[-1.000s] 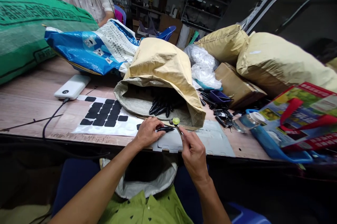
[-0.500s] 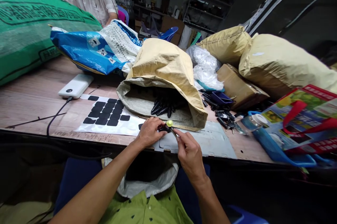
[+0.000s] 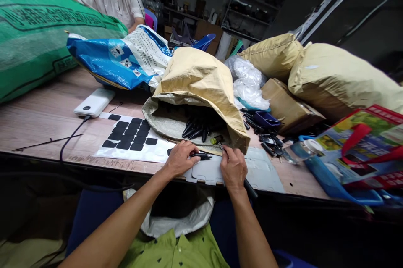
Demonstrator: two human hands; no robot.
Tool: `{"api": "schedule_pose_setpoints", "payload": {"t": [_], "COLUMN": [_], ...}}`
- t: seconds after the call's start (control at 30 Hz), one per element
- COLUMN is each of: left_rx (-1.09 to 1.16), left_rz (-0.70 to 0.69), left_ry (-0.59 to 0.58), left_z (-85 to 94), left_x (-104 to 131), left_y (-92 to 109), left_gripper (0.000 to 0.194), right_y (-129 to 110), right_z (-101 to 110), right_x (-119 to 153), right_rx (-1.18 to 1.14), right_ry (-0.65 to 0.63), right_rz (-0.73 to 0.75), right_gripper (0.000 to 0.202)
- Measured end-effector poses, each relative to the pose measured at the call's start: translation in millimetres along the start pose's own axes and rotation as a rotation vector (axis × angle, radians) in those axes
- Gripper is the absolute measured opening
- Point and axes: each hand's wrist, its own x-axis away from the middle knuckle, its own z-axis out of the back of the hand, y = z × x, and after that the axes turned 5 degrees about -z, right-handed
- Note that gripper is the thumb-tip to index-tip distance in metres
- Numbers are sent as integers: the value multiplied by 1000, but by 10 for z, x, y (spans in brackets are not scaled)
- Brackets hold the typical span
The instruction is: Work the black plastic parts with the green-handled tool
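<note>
My left hand (image 3: 180,159) is closed on a slim black part (image 3: 203,156) that points to the right above the grey board (image 3: 264,171). Closed around a tool with a thin metal shaft (image 3: 221,147) and a dark handle is my right hand (image 3: 234,169). Near the shaft's tip, at the mouth of the paper sack (image 3: 198,70), is a small yellow-green piece (image 3: 214,140). Several black pen-like parts (image 3: 197,128) lie inside the sack's opening. Left of my left hand, black rounded pads (image 3: 130,133) sit on a white sheet (image 3: 103,150).
A white power bank (image 3: 94,102) with a cable lies at the left, near a large green sack (image 3: 47,37). At the right are a clear jar (image 3: 299,150), a blue tray (image 3: 340,186) and a colourful bag (image 3: 374,146). Another person (image 3: 116,3) sits across the table.
My right hand has moved right, away from my left hand. The yellow-green piece, earlier between my hands at the black part, is now at the sack's mouth by the tool tip.
</note>
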Motion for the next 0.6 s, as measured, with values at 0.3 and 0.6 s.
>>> {"api": "schedule_pose_setpoints", "payload": {"t": [0.3,0.6], "left_rx": [-16,-106], "left_rz": [-44,-69], "left_ry": [-23,-11], "left_z": [10,1], "left_x": [11,18], "left_y": [-16,-12], "left_gripper": [29,42], "right_y": [-25,-38], "right_z": [10,15], "right_x": [57,66], "right_rx": [58,66], "right_ry": [16,22], "right_rz": [34,40], "right_gripper": [28,28]}}
